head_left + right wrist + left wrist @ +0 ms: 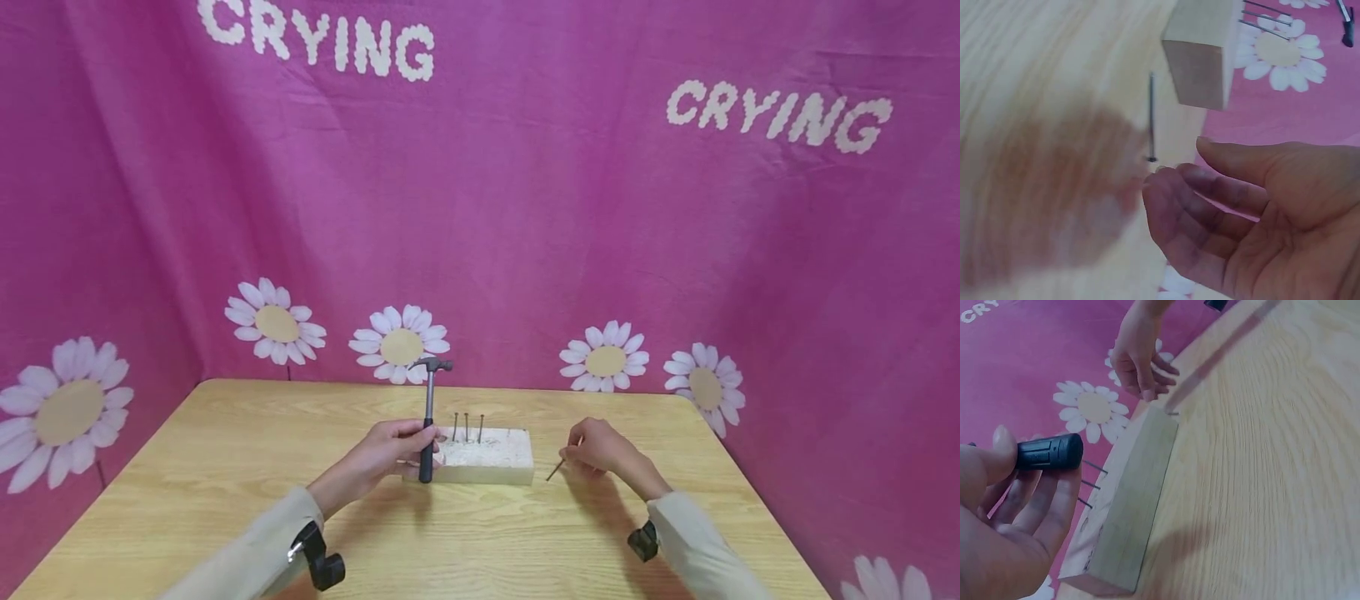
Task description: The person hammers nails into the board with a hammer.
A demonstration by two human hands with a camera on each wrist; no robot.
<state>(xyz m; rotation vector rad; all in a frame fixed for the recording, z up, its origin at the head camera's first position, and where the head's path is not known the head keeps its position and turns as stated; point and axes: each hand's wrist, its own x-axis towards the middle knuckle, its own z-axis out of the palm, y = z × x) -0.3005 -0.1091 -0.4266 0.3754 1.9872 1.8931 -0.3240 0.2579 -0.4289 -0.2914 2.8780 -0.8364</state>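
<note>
My left hand (386, 452) grips a claw hammer (427, 458) by its black handle, the head pointing up. In the left wrist view the thumb and fingers lie around the handle's butt (1054, 452). Behind the hammer, a pale wooden block (487, 468) rests on the table with three nails (467, 427) standing in its top. To the block's right, a loose nail (1152, 119) lies on the table. Loosely bent, the fingers of my right hand (1216, 212) are at the nail's head, and the thumb is apart from them; no grip on the nail shows.
The wood-grain table (480, 542) reaches back to a pink curtain (510, 208) with white daisies and lettering. Black camera mounts (322, 558) sit at both wrists.
</note>
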